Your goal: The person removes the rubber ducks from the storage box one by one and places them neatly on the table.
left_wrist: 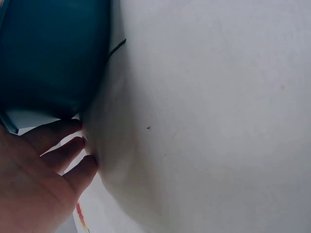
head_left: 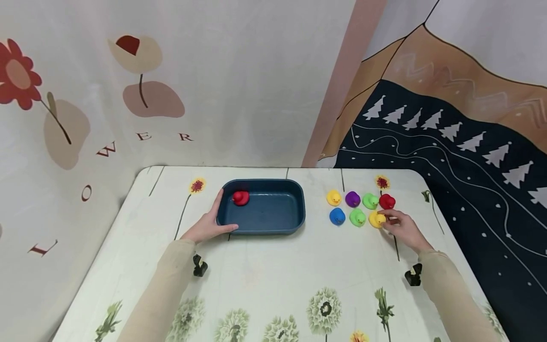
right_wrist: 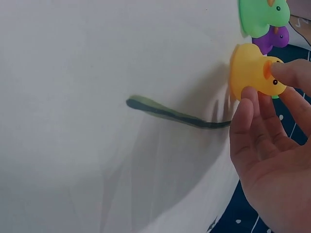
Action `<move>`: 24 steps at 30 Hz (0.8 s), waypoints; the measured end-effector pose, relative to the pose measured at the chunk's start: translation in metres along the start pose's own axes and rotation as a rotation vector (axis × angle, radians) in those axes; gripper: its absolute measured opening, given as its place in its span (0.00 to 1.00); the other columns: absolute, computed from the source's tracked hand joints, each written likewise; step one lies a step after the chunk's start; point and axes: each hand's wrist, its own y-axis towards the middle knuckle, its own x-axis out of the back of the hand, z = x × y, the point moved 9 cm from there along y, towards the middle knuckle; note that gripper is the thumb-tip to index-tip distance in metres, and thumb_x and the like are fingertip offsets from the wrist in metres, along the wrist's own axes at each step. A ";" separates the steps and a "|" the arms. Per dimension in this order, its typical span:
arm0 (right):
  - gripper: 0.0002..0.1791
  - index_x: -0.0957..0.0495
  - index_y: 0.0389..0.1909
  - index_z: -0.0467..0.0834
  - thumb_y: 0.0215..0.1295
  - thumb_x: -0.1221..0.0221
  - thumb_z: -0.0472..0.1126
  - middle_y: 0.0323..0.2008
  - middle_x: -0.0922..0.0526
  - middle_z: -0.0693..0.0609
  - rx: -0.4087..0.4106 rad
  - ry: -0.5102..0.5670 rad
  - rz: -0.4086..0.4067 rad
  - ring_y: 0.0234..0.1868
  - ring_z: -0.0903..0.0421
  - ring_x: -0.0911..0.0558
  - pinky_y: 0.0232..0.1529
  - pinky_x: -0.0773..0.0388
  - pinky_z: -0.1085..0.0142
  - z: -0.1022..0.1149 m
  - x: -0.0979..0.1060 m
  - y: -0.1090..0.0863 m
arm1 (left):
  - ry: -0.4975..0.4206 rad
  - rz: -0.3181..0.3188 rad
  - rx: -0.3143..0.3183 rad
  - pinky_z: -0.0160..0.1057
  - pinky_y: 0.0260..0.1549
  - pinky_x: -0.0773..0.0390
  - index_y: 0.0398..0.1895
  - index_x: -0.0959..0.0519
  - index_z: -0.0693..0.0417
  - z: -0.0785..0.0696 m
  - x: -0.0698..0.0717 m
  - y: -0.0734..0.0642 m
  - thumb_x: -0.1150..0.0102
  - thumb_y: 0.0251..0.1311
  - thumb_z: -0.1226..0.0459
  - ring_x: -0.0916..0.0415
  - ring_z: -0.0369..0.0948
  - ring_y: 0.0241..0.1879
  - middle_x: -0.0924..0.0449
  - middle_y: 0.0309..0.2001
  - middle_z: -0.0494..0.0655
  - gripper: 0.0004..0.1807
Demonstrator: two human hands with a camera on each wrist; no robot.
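A dark blue rectangular tub point(head_left: 273, 213) stands on the table, with a red rubber duck point(head_left: 241, 198) inside at its left end. My left hand point(head_left: 210, 225) rests against the tub's left corner, fingers along the outer left wall and thumb stretched along the front. In the left wrist view its fingers point(left_wrist: 73, 170) look relaxed beside the wall. On the right, my right hand point(head_left: 402, 229) pinches a yellow rubber duck point(right_wrist: 250, 73) between thumb and fingers, the thumb at its beak. That duck is at the near right end of a two-row group.
Around it sit a red duck point(head_left: 387, 201), two green ducks point(head_left: 357, 217), a blue duck point(head_left: 337, 216), a purple duck point(head_left: 352, 199) and another yellow duck point(head_left: 334, 197). A flower-print cloth point(head_left: 265, 270) covers the table. Printed curtains point(head_left: 256, 95) hang behind it.
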 end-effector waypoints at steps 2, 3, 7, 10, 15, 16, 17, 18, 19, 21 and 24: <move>0.21 0.30 0.59 0.29 0.66 0.43 0.31 0.52 0.28 0.31 0.007 -0.008 -0.005 0.44 0.40 0.26 0.34 0.20 0.67 0.001 0.000 0.000 | -0.001 0.000 0.004 0.65 0.61 0.42 0.76 0.75 0.33 0.000 0.000 0.000 0.32 0.55 0.49 0.50 0.64 0.69 0.66 0.76 0.57 0.63; 0.21 0.29 0.59 0.29 0.66 0.43 0.31 0.52 0.28 0.31 0.007 -0.012 -0.008 0.44 0.41 0.26 0.34 0.20 0.67 0.001 0.001 0.001 | 0.004 0.001 0.001 0.65 0.60 0.42 0.75 0.76 0.33 0.000 0.000 0.000 0.32 0.55 0.48 0.50 0.65 0.68 0.66 0.76 0.58 0.63; 0.21 0.30 0.59 0.30 0.67 0.44 0.31 0.52 0.29 0.31 -0.004 -0.008 -0.015 0.43 0.42 0.26 0.33 0.20 0.67 0.000 -0.001 0.000 | 0.001 0.001 0.004 0.65 0.60 0.42 0.75 0.76 0.33 0.000 0.000 0.000 0.32 0.54 0.47 0.50 0.65 0.68 0.66 0.76 0.57 0.64; 0.21 0.31 0.61 0.31 0.68 0.45 0.32 0.53 0.31 0.31 -0.024 0.000 -0.014 0.43 0.42 0.27 0.34 0.20 0.66 -0.001 -0.003 -0.003 | -0.001 -0.001 0.005 0.65 0.60 0.42 0.75 0.75 0.32 0.001 -0.001 0.000 0.31 0.54 0.47 0.50 0.65 0.69 0.65 0.76 0.58 0.64; 0.23 0.34 0.64 0.32 0.69 0.46 0.32 0.53 0.30 0.31 -0.042 -0.002 -0.030 0.46 0.39 0.26 0.36 0.19 0.64 0.001 -0.002 -0.007 | 0.002 0.001 0.000 0.65 0.60 0.42 0.76 0.75 0.33 0.000 -0.001 0.000 0.32 0.55 0.48 0.51 0.65 0.69 0.65 0.76 0.59 0.63; 0.24 0.34 0.64 0.32 0.69 0.46 0.32 0.53 0.30 0.31 -0.043 -0.007 -0.037 0.47 0.38 0.26 0.37 0.19 0.63 0.003 0.000 -0.007 | 0.000 0.001 0.002 0.65 0.61 0.43 0.76 0.75 0.33 0.000 -0.001 -0.001 0.32 0.55 0.49 0.51 0.65 0.69 0.65 0.76 0.58 0.64; 0.24 0.35 0.65 0.32 0.69 0.46 0.33 0.54 0.30 0.31 -0.043 -0.012 -0.045 0.48 0.38 0.26 0.38 0.20 0.63 0.005 0.002 -0.007 | 0.003 0.002 0.000 0.65 0.61 0.43 0.76 0.76 0.34 0.000 -0.001 -0.001 0.32 0.55 0.48 0.51 0.65 0.69 0.65 0.76 0.59 0.64; 0.24 0.34 0.65 0.33 0.70 0.46 0.33 0.54 0.30 0.31 -0.041 -0.016 -0.052 0.48 0.37 0.26 0.39 0.20 0.62 0.008 0.003 -0.007 | 0.005 0.003 -0.001 0.65 0.61 0.43 0.76 0.76 0.35 -0.001 0.000 -0.002 0.32 0.55 0.48 0.51 0.65 0.69 0.66 0.76 0.59 0.64; 0.24 0.34 0.65 0.33 0.70 0.46 0.33 0.54 0.30 0.31 -0.036 -0.021 -0.057 0.49 0.37 0.26 0.40 0.20 0.62 0.011 0.005 -0.007 | 0.005 0.003 0.001 0.65 0.61 0.43 0.76 0.76 0.35 -0.001 0.000 -0.002 0.32 0.55 0.47 0.51 0.66 0.69 0.66 0.76 0.59 0.64; 0.23 0.34 0.64 0.33 0.70 0.46 0.34 0.55 0.30 0.32 -0.024 -0.035 -0.066 0.50 0.37 0.27 0.41 0.21 0.63 0.019 0.008 -0.006 | 0.009 0.003 0.002 0.66 0.60 0.43 0.76 0.76 0.36 -0.001 0.000 -0.002 0.32 0.55 0.47 0.51 0.66 0.68 0.65 0.76 0.60 0.64; 0.22 0.32 0.63 0.33 0.70 0.46 0.34 0.54 0.28 0.32 0.018 -0.045 -0.075 0.49 0.37 0.26 0.41 0.23 0.66 0.033 0.010 -0.006 | 0.014 0.005 -0.003 0.66 0.60 0.42 0.76 0.76 0.36 -0.001 0.000 -0.002 0.33 0.55 0.46 0.50 0.67 0.68 0.64 0.75 0.63 0.64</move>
